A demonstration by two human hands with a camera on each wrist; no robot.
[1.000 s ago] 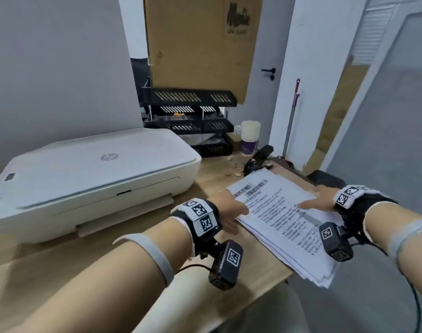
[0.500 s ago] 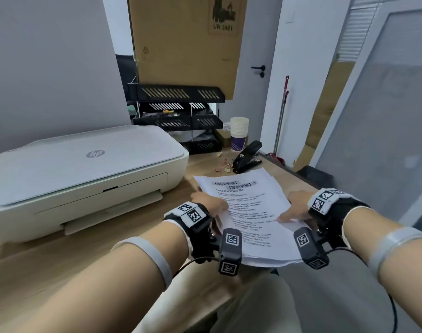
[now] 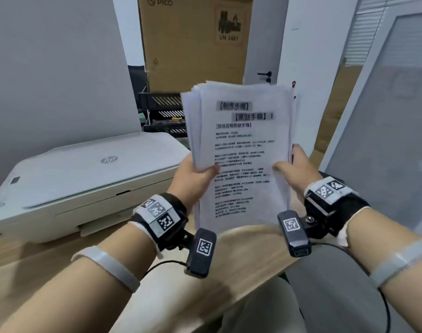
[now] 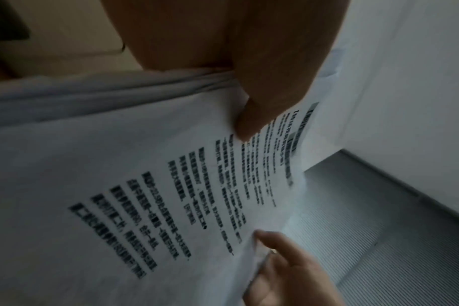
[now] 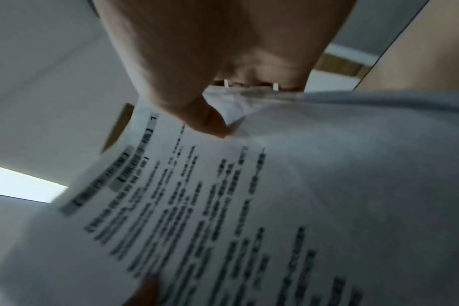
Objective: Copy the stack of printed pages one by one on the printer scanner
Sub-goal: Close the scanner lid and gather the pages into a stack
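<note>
I hold the stack of printed pages upright in front of me, lifted off the wooden desk. My left hand grips its left edge, thumb on the front sheet. My right hand grips the right edge the same way. The wrist views show the stack of printed pages close up, with each thumb pressed on the top sheet. The sheets fan out slightly at the top left. The white printer sits to the left with its scanner lid down.
A black tiered paper tray stands behind the printer, under a large cardboard box. A grey wall panel rises behind the printer. To the right are a white door frame and a grey frosted panel.
The stack lay flat on the desk under both hands. Both hands slid it toward me, then gripped its sides and raised it upright in front of the printer's right end.
</note>
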